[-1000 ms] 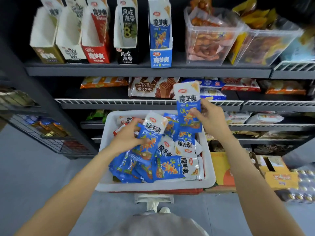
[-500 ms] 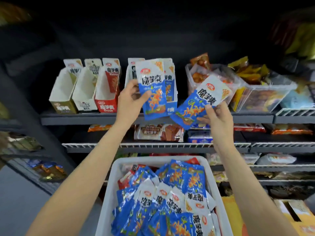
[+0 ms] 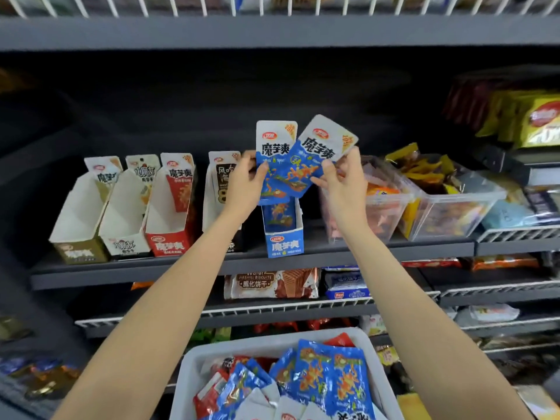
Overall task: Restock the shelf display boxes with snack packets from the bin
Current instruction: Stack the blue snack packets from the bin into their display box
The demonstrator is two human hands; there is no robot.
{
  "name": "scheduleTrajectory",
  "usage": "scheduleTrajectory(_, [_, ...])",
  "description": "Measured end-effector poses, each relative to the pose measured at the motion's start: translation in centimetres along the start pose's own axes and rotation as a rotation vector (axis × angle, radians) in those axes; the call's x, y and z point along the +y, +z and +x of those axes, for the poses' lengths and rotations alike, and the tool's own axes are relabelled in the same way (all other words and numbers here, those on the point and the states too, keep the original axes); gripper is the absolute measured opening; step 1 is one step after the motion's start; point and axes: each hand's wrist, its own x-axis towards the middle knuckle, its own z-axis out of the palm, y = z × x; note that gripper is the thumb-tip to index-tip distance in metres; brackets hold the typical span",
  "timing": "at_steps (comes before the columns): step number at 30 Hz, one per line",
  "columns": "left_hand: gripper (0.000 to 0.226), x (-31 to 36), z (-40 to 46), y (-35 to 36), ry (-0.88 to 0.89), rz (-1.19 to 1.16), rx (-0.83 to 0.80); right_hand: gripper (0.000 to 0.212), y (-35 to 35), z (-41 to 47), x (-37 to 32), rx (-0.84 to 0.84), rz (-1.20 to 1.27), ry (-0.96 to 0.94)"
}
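Observation:
My left hand [image 3: 247, 184] grips an upright blue-and-white snack packet [image 3: 274, 153] by its left edge. My right hand [image 3: 344, 181] pinches a second blue packet [image 3: 321, 147], tilted to the right and overlapping the first. Both packets hang just above the blue display box [image 3: 285, 239] on the dark shelf. Left of it stand a black box [image 3: 216, 189], a red box [image 3: 169, 225], a white box [image 3: 127, 228] and an olive box [image 3: 78, 234]. The white bin [image 3: 194, 368] of blue and red packets sits below, between my forearms.
Two clear tubs [image 3: 454, 213] of snacks stand right of the blue box. A wafer biscuit pack [image 3: 269, 283] lies on the shelf [image 3: 333, 253] below. Yellow bags [image 3: 533, 119] sit at the upper right, and a wire shelf edge [image 3: 272, 7] runs overhead.
Both hands have lifted a blue packet each from the bin up to the shelf. The two packets have come together over the blue display box. My view has tilted upward.

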Motion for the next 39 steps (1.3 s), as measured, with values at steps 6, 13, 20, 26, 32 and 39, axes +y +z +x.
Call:
scheduleTrajectory(6, [0.006, 0.0, 0.8, 0.1, 0.007, -0.019, -0.06, 0.019, 1.4, 0.5, 0.8, 0.043, -0.162, -0.028])
scheduleTrajectory(13, [0.015, -2.2, 0.3, -1.3, 0.102, 0.523, -0.062, 0.009, 2.5, 0.5, 2.0, 0.014, -0.482, -0.078])
scheduleTrajectory(20, [0.027, -2.2, 0.3, -1.3, -0.043, 0.535, -0.066, 0.01, 4.3, 1.3, 3.5, 0.006, -0.667, 0.017])
scheduleTrajectory(26, [0.041, -2.0, -0.9, -0.8, -0.07, 0.471, -0.09, 0.033, 5.6, 1.0, 5.9, -0.032, -0.981, 0.015])
scheduleTrajectory(32, [0.044, -1.5, -3.2, -0.9, 0.018, 0.436, -0.021, 0.049, 4.6, -1.9, 4.9, 0.01, -0.795, -0.196])
scheduleTrajectory(39, [0.021, 0.5, -12.4, -2.1, 0.464, 0.318, 0.185, 0.022, -1.1, -10.3, 2.4, -0.173, -0.607, -0.293])
